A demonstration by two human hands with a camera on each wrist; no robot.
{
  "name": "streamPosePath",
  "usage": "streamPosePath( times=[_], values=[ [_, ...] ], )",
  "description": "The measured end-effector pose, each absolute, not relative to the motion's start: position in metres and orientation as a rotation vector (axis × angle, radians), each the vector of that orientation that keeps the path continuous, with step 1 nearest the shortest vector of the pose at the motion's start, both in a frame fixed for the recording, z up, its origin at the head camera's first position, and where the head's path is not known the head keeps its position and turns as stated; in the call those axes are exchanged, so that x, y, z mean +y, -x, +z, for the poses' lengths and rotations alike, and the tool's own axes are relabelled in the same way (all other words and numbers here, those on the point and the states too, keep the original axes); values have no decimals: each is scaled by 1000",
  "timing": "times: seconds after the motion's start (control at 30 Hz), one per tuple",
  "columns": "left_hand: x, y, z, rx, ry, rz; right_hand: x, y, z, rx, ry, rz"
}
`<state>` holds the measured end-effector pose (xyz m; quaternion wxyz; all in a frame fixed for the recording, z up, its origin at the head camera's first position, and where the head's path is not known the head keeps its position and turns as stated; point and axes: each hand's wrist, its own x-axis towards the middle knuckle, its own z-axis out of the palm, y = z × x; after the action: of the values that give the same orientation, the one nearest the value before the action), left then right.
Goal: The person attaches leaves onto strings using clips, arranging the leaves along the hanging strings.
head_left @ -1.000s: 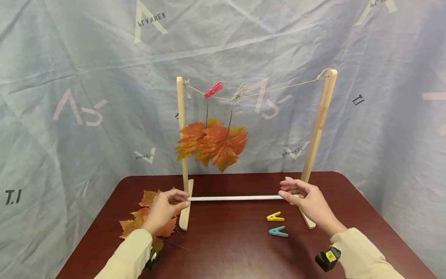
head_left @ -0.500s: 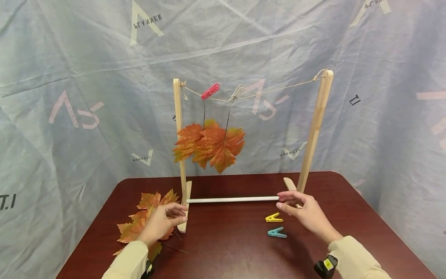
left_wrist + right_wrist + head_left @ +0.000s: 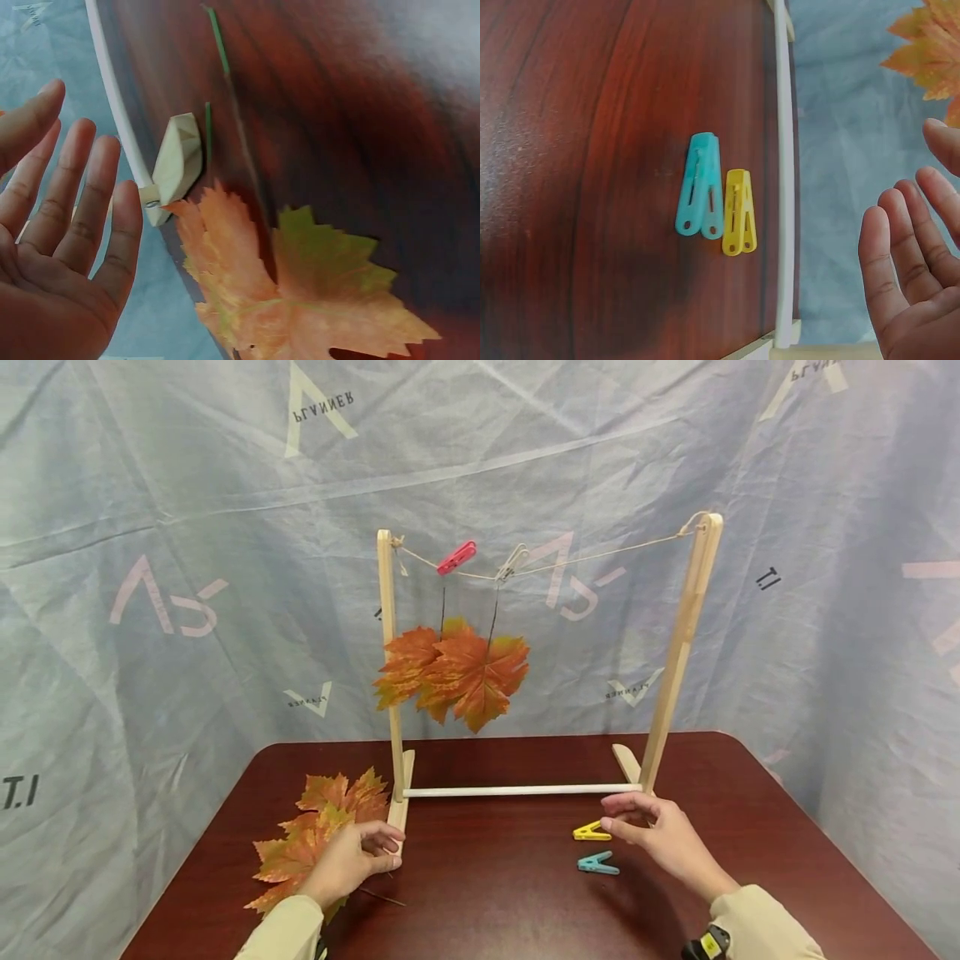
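My left hand [image 3: 348, 862], empty with fingers apart, is beside the left foot of a wooden stand and the loose orange artificial maple leaves [image 3: 288, 852]. Relaxed and empty, my right hand [image 3: 669, 842] hovers by the stand's right post [image 3: 678, 652], near a yellow clothespin [image 3: 592, 832] and a teal clothespin [image 3: 697, 184]. A white rod [image 3: 517, 791] joins the posts low down. From the string [image 3: 607, 552] between the post tops, two maple leaves [image 3: 486, 672] hang near a pink clothespin [image 3: 457, 557] and a whitish clothespin [image 3: 513, 562].
A dark red-brown table [image 3: 495, 902] bears the stand. Behind it hangs a grey printed cloth [image 3: 225, 710]. Thin leaf stems [image 3: 238, 112] stick out over the tabletop beside the stand's left foot [image 3: 178, 154].
Both hands have moved back from the ends of the white rod, toward the person. The rod's ends now show at both posts. Leaves and clothespins stay where they were.
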<state>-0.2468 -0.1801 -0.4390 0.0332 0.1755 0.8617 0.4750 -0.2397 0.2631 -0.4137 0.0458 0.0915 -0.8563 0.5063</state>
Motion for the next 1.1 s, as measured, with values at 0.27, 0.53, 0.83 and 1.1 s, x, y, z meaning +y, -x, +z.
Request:
streamPosePath(
  times=[0.27,0.53,0.83,1.1],
  values=[
    [-187,245,-450,2620,-557,1449,266,237,-425,-2657,-252,1625],
    [-194,246,-462,2647,-576,1336,270,238,-436,-2723,-289,1605],
    [-198,250,-466,2681,-614,1223,272,239,-445,-2755,-259,1553],
    [-198,249,-470,2689,-656,1165,274,242,-451,-2811,-245,1533]
  ],
)
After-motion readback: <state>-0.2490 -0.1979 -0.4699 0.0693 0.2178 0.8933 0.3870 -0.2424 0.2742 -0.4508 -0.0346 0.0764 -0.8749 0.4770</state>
